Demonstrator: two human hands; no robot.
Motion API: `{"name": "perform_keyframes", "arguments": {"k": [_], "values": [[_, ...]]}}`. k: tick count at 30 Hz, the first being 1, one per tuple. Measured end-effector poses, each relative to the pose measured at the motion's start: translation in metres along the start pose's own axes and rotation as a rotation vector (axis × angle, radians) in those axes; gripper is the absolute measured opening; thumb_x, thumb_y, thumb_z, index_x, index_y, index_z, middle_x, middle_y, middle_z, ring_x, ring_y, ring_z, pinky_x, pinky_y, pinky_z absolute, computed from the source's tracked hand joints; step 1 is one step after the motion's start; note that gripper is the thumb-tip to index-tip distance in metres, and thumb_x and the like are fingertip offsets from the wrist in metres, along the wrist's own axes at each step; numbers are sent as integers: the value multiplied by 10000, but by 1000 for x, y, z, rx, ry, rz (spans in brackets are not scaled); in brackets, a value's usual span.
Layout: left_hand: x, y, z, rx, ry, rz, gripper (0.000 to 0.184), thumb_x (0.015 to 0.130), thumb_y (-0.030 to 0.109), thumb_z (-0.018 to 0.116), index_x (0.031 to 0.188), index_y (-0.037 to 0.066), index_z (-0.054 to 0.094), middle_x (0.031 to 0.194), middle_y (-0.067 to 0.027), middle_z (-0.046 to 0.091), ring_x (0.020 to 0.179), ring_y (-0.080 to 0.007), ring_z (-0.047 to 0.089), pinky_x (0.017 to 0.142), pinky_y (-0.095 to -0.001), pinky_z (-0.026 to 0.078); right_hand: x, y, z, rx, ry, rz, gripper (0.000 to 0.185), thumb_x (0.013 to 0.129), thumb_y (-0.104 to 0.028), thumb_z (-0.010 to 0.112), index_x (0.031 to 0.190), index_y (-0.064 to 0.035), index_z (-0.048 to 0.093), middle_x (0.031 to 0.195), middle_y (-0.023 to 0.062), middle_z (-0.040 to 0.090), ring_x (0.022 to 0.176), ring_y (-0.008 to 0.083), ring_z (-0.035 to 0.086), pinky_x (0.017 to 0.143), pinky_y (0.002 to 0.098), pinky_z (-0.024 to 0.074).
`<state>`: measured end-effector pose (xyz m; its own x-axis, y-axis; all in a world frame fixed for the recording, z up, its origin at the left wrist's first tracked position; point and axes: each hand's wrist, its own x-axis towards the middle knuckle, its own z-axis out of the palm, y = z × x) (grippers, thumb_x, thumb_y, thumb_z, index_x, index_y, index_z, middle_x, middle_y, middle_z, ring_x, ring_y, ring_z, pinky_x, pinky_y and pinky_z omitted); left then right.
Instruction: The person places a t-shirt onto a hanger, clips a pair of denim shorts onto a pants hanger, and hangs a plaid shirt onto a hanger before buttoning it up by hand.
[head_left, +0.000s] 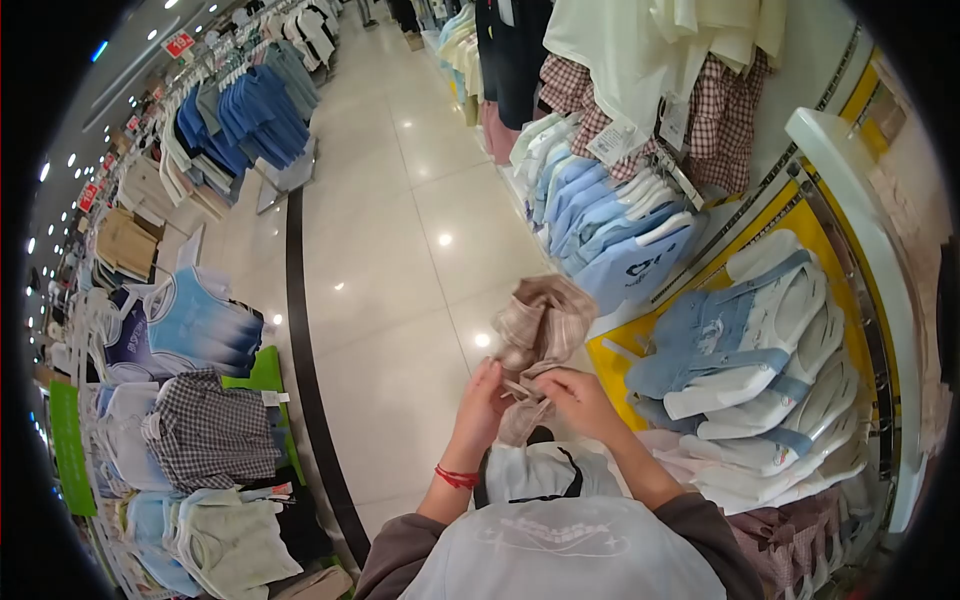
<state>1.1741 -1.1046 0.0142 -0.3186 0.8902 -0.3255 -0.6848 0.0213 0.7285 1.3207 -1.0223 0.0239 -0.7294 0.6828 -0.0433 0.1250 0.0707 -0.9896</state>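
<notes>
One bunched beige cloth (548, 320) held up over floor (385, 260). I read step as finger-work at its gathered lower end: left hand (484, 402) nearly closed, pinching it; right hand (580, 402) likewise, from other side. Next move calls for steady, light pinches.

Single head-worn view, looking forward and steeply down from above the wearer's pale shirt front (525, 550); shirt nearest; aisle floor (390, 250) extending beyond.
</notes>
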Motion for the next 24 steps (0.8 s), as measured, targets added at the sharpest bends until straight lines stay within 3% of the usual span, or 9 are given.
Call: {"name": "perform_keyframes", "arguments": {"k": [4,6,9,12,15,16,19,22,24], "values": [[58,26,-43,22,176,193,266,939,274,424,1037,43,511,971,-10,573,836,-111,558,702,-253,448,47,53,-41,174,245,85,180,888,-171,497,918,-11,575,805,1,565,741,89,506,686,229,409],[91,51,-61,233,473,426,250,938,244,425,945,26,546,860,2,582,736,-93,532,609,-229,412,85,68,-72,115,409,67,186,902,-177,474,894,-18,570,774,-10,539,705,81,478,658,213,393],[119,114,-90,909,377,576,212,920,175,433,879,13,564,714,-41,578,621,-108,514,544,-251,386,142,38,-98,-107,510,-61,182,901,-168,472,877,-15,567,721,20,539,650,96,469,604,230,389],[132,174,-65,1235,470,579,152,883,108,455,844,12,565,597,-94,527,535,-145,504,511,-276,383,195,-13,-102,-345,594,-295,172,895,-148,474,869,-3,563,681,67,542,602,127,471,565,252,392],[164,221,-72,1308,539,814,111,853,81,479,873,15,567,604,-142,517,506,-225,516,493,-309,394,263,-42,-100,-460,577,-404,147,885,-107,481,866,15,561,674,119,559,591,176,520,572,281,413],[178,237,-78,1413,541,776,103,839,70,491,873,20,574,660,-162,546,558,-289,536,519,-323,409,292,-43,-101,-518,524,-431,144,882,-105,485,865,16,562,676,119,565,598,177,532,577,286,418],[220,277,-100,1672,467,844,117,833,59,490,896,29,584,716,-176,563,613,-324,545,542,-334,420,358,-51,-101,-544,532,-485,129,860,-103,523,871,17,571,702,109,591,637,167,568,595,282,432],[252,313,-100,1383,463,818,119,848,58,481,909,12,572,705,-170,552,589,-302,516,560,-318,411,395,-57,-96,-359,643,-506,123,843,-103,554,873,14,581,729,104,609,673,147,577,633,243,439],[273,323,-98,1241,482,709,128,866,49,457,923,-6,557,689,-166,539,563,-268,491,557,-303,400,421,-55,-93,-369,500,-302,133,821,-108,582,881,11,583,756,96,616,693,146,576,652,244,441]]}}
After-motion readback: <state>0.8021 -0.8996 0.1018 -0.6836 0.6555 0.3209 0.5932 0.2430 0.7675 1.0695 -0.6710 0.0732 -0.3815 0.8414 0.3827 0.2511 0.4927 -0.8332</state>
